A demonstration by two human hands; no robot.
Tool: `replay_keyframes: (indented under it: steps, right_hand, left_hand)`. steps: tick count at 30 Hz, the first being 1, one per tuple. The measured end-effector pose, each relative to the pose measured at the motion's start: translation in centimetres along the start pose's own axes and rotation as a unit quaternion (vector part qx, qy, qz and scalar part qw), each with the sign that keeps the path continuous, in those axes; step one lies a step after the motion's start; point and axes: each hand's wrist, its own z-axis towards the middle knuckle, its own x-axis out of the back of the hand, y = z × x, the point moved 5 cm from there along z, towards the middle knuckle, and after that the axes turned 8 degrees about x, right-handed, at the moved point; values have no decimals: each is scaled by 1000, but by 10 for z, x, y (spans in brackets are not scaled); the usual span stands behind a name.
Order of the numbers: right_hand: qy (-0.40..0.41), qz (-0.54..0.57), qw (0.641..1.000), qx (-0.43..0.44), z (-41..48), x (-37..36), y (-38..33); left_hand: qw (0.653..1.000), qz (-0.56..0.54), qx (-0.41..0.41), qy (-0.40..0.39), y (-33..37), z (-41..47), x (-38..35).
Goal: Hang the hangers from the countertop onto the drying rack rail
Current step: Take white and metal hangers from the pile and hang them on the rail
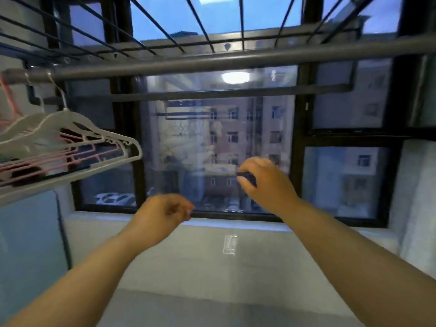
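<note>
While the hung hangers [70, 142] crowd the far left end of the rail [212, 63], both hands sit below its bare middle stretch, over the pale countertop [212, 267], where no loose hanger shows. The rail's long axis runs left to right, above the fingers. The right hand [264, 185] is higher and nearer to it, with thumb and fingers pinching a small dark object [246, 177] (too blurred to name). The left hand [162, 213] is curled closed, with nothing visible in it.

Hangers [47, 123] on the rail [212, 62] at far left (bunched together), window [342, 180] behind, countertop [212, 267] below.
</note>
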Motion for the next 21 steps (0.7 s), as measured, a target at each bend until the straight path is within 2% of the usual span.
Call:
replay_keyframes:
  steps: [5,11,14,21]
  right_hand:
    - [-49,67,976,-200,-104,32,86]
    - [-90,52,935,-338,-243,105,186]
    - [-75,49,912,-400,-333,163,235]
    - [-89,-78,828,-548,-536,302,309]
  left_hand:
    - [996,-29,-12,-88,39,-7,-116]
    - [979,-16,-66,-193,149,-36,-270]
    - [968,-32,-72,-239,217,-54,-355]
    - [914,-65,-120,-382,366,-116,-538]
